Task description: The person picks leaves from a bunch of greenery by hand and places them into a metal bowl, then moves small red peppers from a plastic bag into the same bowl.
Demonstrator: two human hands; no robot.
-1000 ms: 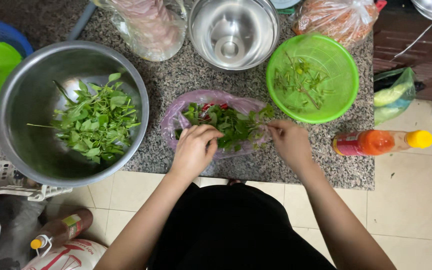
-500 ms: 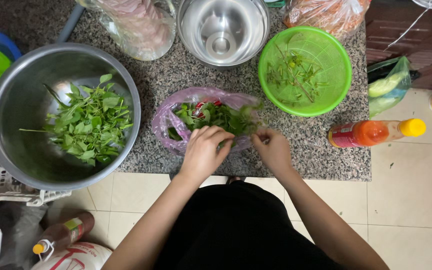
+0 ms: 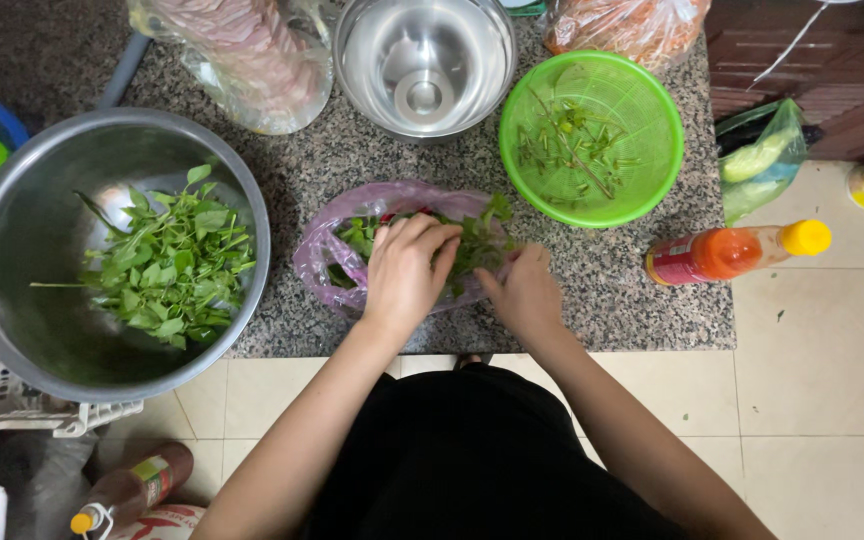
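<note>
Leafy greens [image 3: 477, 240] sit in the pink plastic bag [image 3: 317, 255], centre of the granite counter [image 3: 612, 300]. Your left hand [image 3: 404, 270] curls over them, pinning the bunch; your right hand [image 3: 524, 295] pinches stems. Picked leaves fill the steel bowl [image 3: 12, 250] left, stems the green colander [image 3: 652, 100] far right.

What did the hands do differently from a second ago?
The right hand pulled in from the bag's right edge toward the left hand; both now bunch together on the leafy greens in the pink plastic bag. The big steel bowl of picked leaves, the green strainer and the orange bottle stayed put.
</note>
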